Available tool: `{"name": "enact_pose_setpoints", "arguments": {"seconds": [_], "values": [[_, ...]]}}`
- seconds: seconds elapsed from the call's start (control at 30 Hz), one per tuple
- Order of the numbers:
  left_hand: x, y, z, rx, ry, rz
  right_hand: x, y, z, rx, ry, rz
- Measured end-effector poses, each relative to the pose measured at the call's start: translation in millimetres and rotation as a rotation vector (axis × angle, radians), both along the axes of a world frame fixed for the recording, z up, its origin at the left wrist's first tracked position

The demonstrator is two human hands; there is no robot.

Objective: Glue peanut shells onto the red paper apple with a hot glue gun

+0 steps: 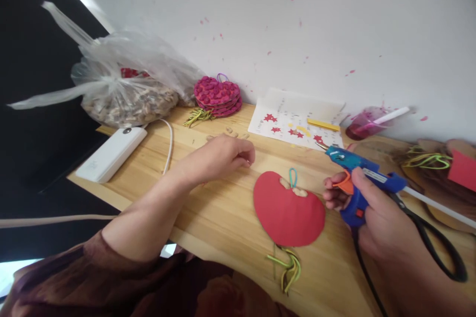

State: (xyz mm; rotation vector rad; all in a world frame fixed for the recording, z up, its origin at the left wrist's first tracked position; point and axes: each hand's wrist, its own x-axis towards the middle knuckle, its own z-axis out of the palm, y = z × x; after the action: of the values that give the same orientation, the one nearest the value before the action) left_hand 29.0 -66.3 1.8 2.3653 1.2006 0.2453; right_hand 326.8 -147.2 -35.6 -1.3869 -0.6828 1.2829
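Observation:
My right hand (375,208) is wrapped round a blue glue gun (357,163), its fingers by the orange trigger. The gun's metal tip points left, and a white glue stick (439,203) runs out of its back. Left of it lies a red apple-shaped cutout (288,215) with a blue loop (293,178), two beige shell-like pieces (299,192) on its top edge and a green string tassel (292,267) below. Over the table, my left hand (226,156) is closed, fingertips curled together; whatever they pinch is hidden. Loose beige pieces (230,132) lie just beyond it.
A tied plastic bag (130,94) of beige pieces stands at back left, near a white power bank (111,156) with a cable. Pink textured shapes (217,94) are stacked by the wall. Paper with red stars (275,119), a pink cup (366,124) and black-handled scissors (442,252) lie rightward.

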Motion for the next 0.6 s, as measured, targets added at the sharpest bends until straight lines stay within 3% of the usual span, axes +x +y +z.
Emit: {"name": "enact_pose_setpoints", "arguments": {"seconds": [0.27, 0.5, 0.6], "values": [[7.2, 1.3, -9.8, -0.004, 0.086, 0.003, -4.2, -0.4, 6.2, -0.003, -0.004, -0.009], [9.4, -2.6, -5.9, 0.059, 0.162, 0.066, -4.2, -0.6, 6.4, -0.008, -0.004, -0.014], [6.0, -2.2, -2.5, 0.042, 0.099, 0.105, -3.7, -1.0, 5.5, 0.001, 0.0, -0.011]]}}
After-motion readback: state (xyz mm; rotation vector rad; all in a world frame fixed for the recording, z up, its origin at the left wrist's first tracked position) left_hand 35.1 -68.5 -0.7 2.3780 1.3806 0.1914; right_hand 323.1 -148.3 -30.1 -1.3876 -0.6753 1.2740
